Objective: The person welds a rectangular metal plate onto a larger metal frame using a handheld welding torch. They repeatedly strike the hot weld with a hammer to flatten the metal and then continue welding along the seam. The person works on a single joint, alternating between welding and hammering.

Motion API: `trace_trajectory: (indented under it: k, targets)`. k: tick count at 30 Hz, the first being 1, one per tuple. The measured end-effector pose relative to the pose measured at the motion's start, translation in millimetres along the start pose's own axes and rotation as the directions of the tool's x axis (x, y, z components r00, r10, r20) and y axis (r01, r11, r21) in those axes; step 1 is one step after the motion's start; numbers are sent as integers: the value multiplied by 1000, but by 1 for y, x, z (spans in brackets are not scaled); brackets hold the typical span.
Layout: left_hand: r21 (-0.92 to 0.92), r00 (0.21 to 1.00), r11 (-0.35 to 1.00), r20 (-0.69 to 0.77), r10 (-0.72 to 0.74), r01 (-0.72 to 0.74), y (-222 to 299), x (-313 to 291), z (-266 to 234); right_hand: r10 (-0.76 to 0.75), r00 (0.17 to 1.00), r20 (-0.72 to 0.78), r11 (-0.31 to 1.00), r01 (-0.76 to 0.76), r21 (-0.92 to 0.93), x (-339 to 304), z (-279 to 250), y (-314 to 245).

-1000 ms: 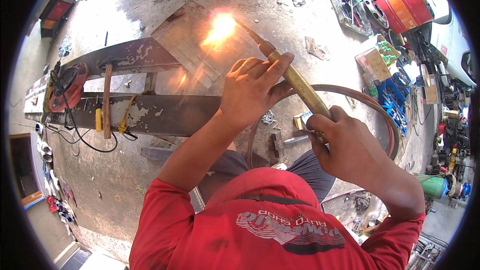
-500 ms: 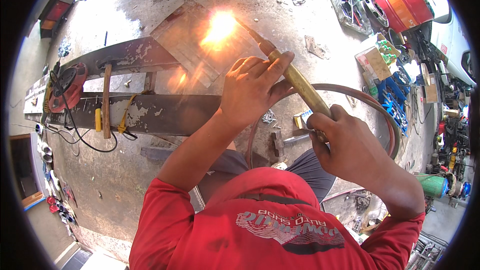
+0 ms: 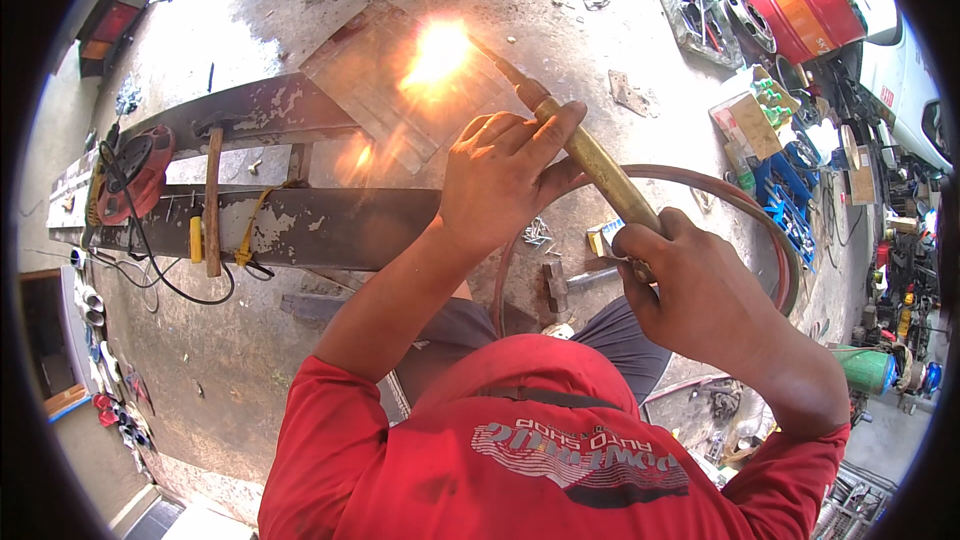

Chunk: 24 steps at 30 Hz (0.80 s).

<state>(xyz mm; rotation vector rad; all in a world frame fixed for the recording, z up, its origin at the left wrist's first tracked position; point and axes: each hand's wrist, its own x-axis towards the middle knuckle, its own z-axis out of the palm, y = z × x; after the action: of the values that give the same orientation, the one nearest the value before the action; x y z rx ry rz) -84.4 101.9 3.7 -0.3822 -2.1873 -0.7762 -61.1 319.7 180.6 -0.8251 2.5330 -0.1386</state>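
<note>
A brass gas torch (image 3: 612,180) lies slantwise in both hands, its narrow tip toward the upper left. My right hand (image 3: 695,285) wraps the rear of its handle, by the valve end. Farther forward, my left hand (image 3: 505,175) has its fingers closed against the torch body; part of that grip is hidden. From the tip burns a glaring white-orange flame (image 3: 437,55) over a flat metal plate (image 3: 350,50). The glare hides the spot it strikes. Just left of my left hand runs a dark, paint-flaked metal beam (image 3: 340,225).
Reddish hoses (image 3: 740,195) curve around at the right. On the beams lie a wooden-handled hammer (image 3: 213,200) and a red corded power tool (image 3: 150,165). Near my knees are a hammer head (image 3: 556,285), loose screws (image 3: 538,232) and a small box (image 3: 604,238). Blue tool trays (image 3: 785,205) stand right.
</note>
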Motion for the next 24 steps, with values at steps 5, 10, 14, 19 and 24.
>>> trace_trajectory:
  k: [5, 10, 14, 19, 24]
  targets:
    - [-51, 993, 992, -30, -114, 112, 11, -1, -23, -10, 988, -155, 992, 30, 126, -10, 5, 6]
    - [467, 880, 841, 232, -414, 272, -22, -32, -83, 88, 850, -520, 967, 53, 250, -32, 7, 36]
    - [577, 847, 802, 339, -410, 157, -44, -34, -95, 214, 852, -477, 876, 49, 481, -35, 12, 51]
    - [620, 933, 781, 234, -273, 73, -72, 9, -122, 261, 875, -408, 824, 18, 566, -42, 24, 63]
    - [564, 974, 816, 86, -211, 127, -99, 42, -152, 331, 875, -353, 742, -10, 671, -44, 38, 74]
